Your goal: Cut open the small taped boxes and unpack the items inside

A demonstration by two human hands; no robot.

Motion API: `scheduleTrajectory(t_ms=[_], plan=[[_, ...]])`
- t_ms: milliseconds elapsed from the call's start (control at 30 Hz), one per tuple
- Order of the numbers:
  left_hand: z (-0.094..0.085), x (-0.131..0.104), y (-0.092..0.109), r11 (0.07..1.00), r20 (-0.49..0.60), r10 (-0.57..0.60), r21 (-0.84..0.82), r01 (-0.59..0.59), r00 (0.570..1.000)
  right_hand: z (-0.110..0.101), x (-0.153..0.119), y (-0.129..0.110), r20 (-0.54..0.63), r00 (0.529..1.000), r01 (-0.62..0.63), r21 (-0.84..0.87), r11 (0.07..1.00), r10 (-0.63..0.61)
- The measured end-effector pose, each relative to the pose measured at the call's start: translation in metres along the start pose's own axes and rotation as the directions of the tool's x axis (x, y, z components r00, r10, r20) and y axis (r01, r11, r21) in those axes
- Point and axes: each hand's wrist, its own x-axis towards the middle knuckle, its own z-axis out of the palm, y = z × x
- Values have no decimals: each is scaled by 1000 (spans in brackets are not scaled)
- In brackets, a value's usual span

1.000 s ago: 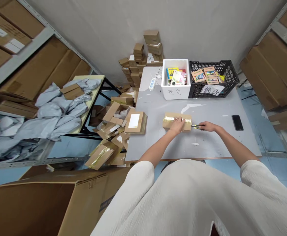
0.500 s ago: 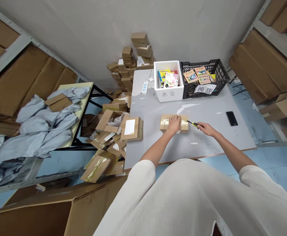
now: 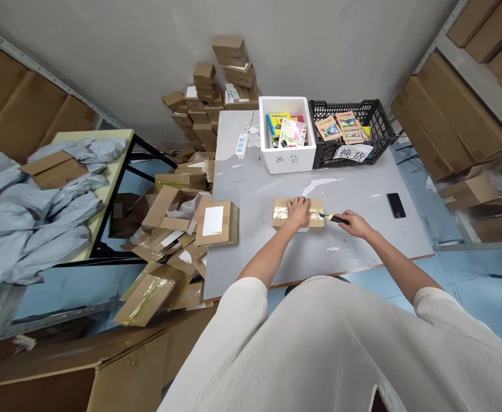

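Cardboard parcel [image 3: 280,213] near front edge of bench [image 3: 251,252], likely steadied by open left hand [image 3: 298,212]. In closed right hand [image 3: 356,224], cutter [image 3: 335,218].

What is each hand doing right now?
Left hand: pressed on top of the taped cardboard box, not gripping around it.
Right hand: closed around the handle of a utility knife, its blade at the box's right end.
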Motion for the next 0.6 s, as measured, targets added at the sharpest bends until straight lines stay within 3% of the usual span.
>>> scheduleTrajectory(t_ms=[267,600], plan=[[9,-19,7,997,-63,33,72,-29,997,11,6,-4,-48,998,-28,62,998,31],[11,-20,7,1000,-65,8,-19,-10,998,16,3,3,-82,996,-33,54,998,37]])
